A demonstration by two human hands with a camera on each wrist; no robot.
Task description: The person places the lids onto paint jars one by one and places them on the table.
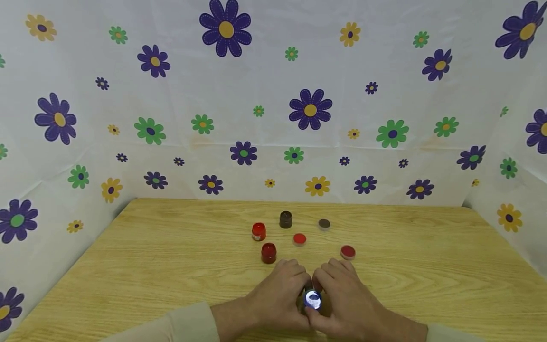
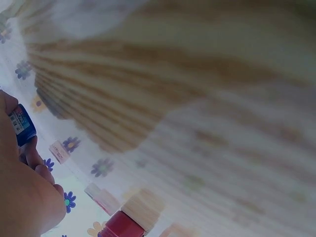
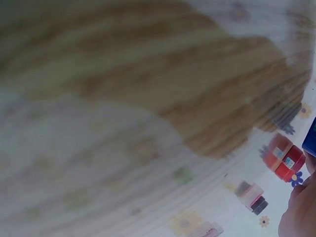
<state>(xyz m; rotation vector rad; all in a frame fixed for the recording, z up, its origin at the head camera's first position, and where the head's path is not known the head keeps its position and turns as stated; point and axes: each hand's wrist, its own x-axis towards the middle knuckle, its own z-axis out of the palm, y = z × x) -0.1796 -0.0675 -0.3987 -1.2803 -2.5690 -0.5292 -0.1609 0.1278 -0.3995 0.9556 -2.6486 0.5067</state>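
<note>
Close to the front of the table, both hands hold one small blue paint jar (image 1: 313, 299). My left hand (image 1: 279, 297) grips it from the left, and my right hand (image 1: 348, 301) from the right, its thumb at the jar's near side. Glare whitens the top of the jar. A printed label shows on the blue jar (image 2: 22, 126) in the left wrist view. At the right edge of the right wrist view, only a sliver of the blue jar (image 3: 311, 140) appears above the fingers.
Beyond the hands stand three uncovered paint jars: red (image 1: 258, 232), dark red (image 1: 268, 253) and dark brown (image 1: 286, 220). Three loose lids lie to their right: red (image 1: 299, 239), brown (image 1: 324, 224) and dark red (image 1: 348, 252). A flowered cloth (image 1: 256, 85) encloses the wooden table (image 1: 171, 266).
</note>
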